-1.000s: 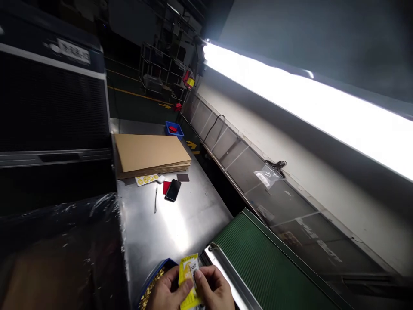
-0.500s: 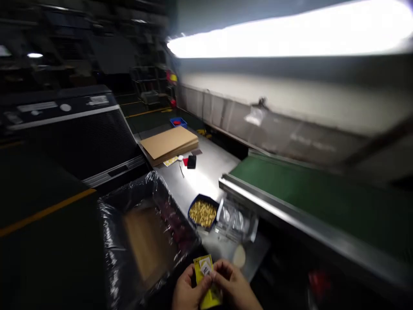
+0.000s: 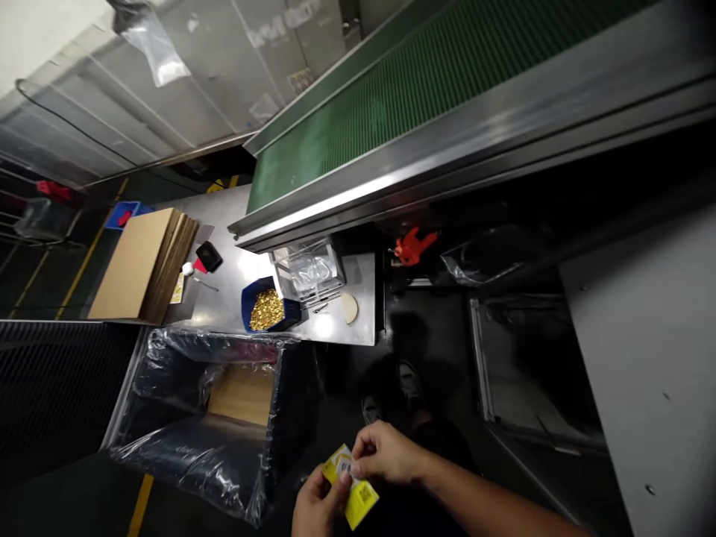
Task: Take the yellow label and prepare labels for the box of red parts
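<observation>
A yellow printed card or flat packet [image 3: 361, 504] with a dark square code is held low in front of me, tilted. My left hand [image 3: 318, 501] grips it along its left edge, thumb on its face. A small white label or slip [image 3: 343, 464] with dark print lies on its upper part. My right hand [image 3: 387, 452] is closed in a pinch at the upper right edge, its fingertips at the white slip. Whether the slip is stuck to the card or loose, I cannot tell.
A metal table [image 3: 361, 328] bears a blue bin of small gold pieces [image 3: 266, 310], a clear plastic box [image 3: 313, 272] and stacked cardboard [image 3: 134, 265]. A plastic-lined crate [image 3: 190, 459] stands left. Above runs a green conveyor [image 3: 358, 123]; an orange object [image 3: 412, 246] hangs below it.
My view has swung down and to the right, bringing the floor and my shoes into sight. Both hands still hold the yellow piece, which now tilts the other way.
</observation>
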{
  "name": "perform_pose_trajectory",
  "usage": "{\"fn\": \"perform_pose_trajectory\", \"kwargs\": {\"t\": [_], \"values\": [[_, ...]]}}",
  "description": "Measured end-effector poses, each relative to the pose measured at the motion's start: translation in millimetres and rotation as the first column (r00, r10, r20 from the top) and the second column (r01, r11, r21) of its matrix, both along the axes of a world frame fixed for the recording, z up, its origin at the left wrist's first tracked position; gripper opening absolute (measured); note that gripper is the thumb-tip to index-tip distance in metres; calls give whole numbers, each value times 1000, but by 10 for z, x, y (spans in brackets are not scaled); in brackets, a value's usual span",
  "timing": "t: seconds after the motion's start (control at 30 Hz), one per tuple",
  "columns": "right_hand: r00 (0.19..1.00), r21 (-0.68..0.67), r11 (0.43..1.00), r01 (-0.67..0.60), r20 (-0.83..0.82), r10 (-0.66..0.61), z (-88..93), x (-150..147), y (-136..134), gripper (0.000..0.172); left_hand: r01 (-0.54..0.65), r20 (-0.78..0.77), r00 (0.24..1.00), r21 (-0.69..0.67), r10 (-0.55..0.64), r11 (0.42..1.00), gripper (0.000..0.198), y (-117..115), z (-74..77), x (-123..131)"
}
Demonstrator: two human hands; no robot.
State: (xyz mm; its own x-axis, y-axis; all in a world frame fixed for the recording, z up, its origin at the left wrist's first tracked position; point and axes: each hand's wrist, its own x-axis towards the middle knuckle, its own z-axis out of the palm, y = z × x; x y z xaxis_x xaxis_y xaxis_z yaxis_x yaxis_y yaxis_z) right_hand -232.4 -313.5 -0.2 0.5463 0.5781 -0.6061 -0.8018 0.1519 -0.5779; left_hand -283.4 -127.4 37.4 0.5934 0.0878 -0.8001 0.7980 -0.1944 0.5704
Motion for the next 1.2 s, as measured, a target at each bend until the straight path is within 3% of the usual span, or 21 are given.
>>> {"fn": "perform_pose_trajectory", "kwargs": {"t": [0.07, 0.13, 0.2, 0.3, 0.37, 0.43, 0.5, 0.57, 0.63, 0.73, 0.83, 0.87, 0.93, 1.03, 1.1, 1.2], "values": [[997, -61, 995, 75, 34, -73, -209, -100, 18, 16, 220, 16, 975, 49, -221, 974, 57, 1, -105, 73], [982, -150, 972, 179, 81, -169, -439, -189, 54, 11, 476, 27, 876, 110, -481, 873, 50, 30, -277, 199], [958, -238, 929, 282, 114, -261, -664, -263, 83, 11, 716, 18, 681, 198, -732, 670, 45, 109, -538, 368], [932, -344, 867, 362, 130, -338, -955, -335, 101, 20, 924, -69, 245, 320, -967, 211, 51, 342, -1041, 628], [924, -400, 833, 383, 153, -351, -1121, -349, 114, 24, 942, -153, -28, 326, -988, -77, 58, 540, -1342, 741], [914, -439, 802, 405, 204, -350, -1273, -341, 147, 25, 896, -272, -211, 330, -939, -297, 46, 705, -1512, 770], [903, -469, 774, 425, 275, -329, -1403, -317, 215, 23, 827, -379, -322, 332, -867, -453, 27, 791, -1493, 715], [890, -503, 747, 435, 366, -272, -1488, -281, 334, 19, 760, -418, -402, 343, -814, -552, 19, 800, -1269, 615], [864, -517, 740, 430, 474, -171, -1509, -229, 521, 16, 710, -394, -455, 381, -799, -592, 21, 788, -878, 533], [747, -455, 806, 379, 665, 25, -1427, -133, 922, 16, 685, -322, -453, 471, -831, -556, 17, 894, -169, 566], [491, -351, 899, 262, 850, 189, -1291, -50, 1361, 18, 666, -298, -327, 601, -897, -442, 19, 1239, 376, 766], [391, -329, 919, 218, 892, 227, -1252, -29, 1487, 19, 652, -251, -252, 669, -934, -356, 19, 1387, 481, 835], [208, -311, 939, 148, 938, 278, -1198, 11, 1690, 22, 619, -199, -238, 723, -951, -306, 19, 1669, 577, 932], [13, -332, 938, 98, 943, 333, -1192, 93, 1875, 26, 594, -127, -266, 759, -956, -266, 22, 1939, 539, 942], [-66, -380, 921, 88, 920, 386, -1234, 169, 1940, 25, 586, -111, -252, 773, -961, -243, 25, 1996, 487, 894], [-101, -481, 869, 114, 865, 492, -1325, 292, 1983, 22, 575, -99, -239, 787, -966, -222, 24, 1980, 456, 822]]}}
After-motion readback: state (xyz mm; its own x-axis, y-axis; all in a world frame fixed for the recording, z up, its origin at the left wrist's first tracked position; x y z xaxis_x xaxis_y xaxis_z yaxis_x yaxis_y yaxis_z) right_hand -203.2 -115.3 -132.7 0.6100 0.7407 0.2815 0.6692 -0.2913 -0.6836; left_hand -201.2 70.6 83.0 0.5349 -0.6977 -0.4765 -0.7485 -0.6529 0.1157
